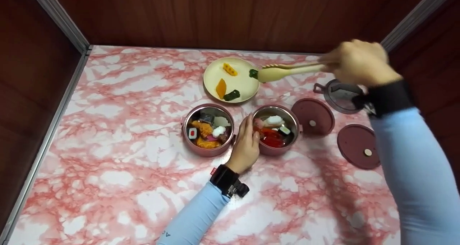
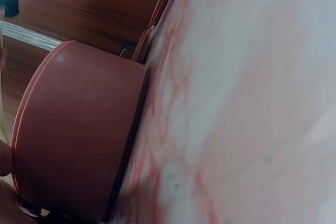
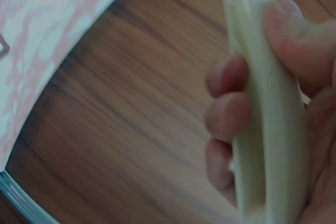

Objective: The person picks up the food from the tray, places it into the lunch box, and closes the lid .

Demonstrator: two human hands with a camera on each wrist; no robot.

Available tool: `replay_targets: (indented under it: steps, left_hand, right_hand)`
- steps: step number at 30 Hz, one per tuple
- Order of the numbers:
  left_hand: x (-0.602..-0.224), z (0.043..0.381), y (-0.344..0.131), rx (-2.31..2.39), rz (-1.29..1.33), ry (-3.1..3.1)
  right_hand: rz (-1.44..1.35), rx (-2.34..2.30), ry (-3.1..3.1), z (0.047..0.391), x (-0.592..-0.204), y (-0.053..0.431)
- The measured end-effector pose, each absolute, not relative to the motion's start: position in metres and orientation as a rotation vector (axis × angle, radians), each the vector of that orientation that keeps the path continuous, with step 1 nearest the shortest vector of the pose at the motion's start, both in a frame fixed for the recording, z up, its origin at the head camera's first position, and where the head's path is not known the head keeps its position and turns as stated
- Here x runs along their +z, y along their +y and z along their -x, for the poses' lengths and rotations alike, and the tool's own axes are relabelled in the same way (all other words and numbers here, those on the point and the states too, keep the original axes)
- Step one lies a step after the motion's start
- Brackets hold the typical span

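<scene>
My right hand (image 1: 359, 62) grips cream tongs (image 1: 275, 74), its fingers curled round the handles in the right wrist view. At the tongs' tips is a dark green food piece (image 1: 253, 73), above the right edge of a cream plate (image 1: 244, 83). A yellow piece (image 1: 230, 69), an orange piece (image 1: 221, 88) and another dark green piece (image 1: 231, 95) lie on that plate. My left hand (image 1: 246, 149), fingers extended, rests against the left side of the right-hand pink pot (image 1: 275, 151), which holds several toy foods.
Left of that hand stands a second pink pot (image 1: 210, 152) with several toy foods in it. To the right lie two dark red lids (image 1: 312, 112) and a grey, pan-shaped piece (image 1: 343, 96). Brown wood-grain walls (image 1: 230, 18) enclose the table (image 1: 118, 180).
</scene>
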State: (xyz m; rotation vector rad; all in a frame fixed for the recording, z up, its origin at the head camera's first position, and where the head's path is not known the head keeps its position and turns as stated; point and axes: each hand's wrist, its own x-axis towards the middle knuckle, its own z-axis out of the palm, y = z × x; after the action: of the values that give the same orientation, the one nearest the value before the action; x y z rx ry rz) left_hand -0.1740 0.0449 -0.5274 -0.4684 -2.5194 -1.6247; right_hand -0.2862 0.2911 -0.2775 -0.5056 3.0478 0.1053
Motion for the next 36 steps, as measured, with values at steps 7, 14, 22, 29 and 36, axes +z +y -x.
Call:
replay_targets:
  steps: [7,14,22,29,36]
  left_hand:
    - [-0.527,0.177,0.039,-1.632,0.45,-2.492]
    - [-0.526,0.176,0.038,-1.651,0.441,-2.506]
    - [-0.524,0.177,0.042,-1.665,0.425,-2.529]
    - [-0.524,0.174,0.043,-1.68,0.438,-2.545]
    - [-0.525,0.173,0.046,-1.69,0.456,-2.535]
  right_hand:
    - [0.577,0.177,3.006,0.245,-0.269,0.319]
    - [0.583,0.216,2.898,0.227,-0.267,0.318]
    - [0.645,0.272,2.841,0.217,-0.278,0.309]
    - [0.725,0.216,2.843,0.214,-0.289,0.304]
    - [0.639,0.195,2.78,0.212,-0.285,0.302]
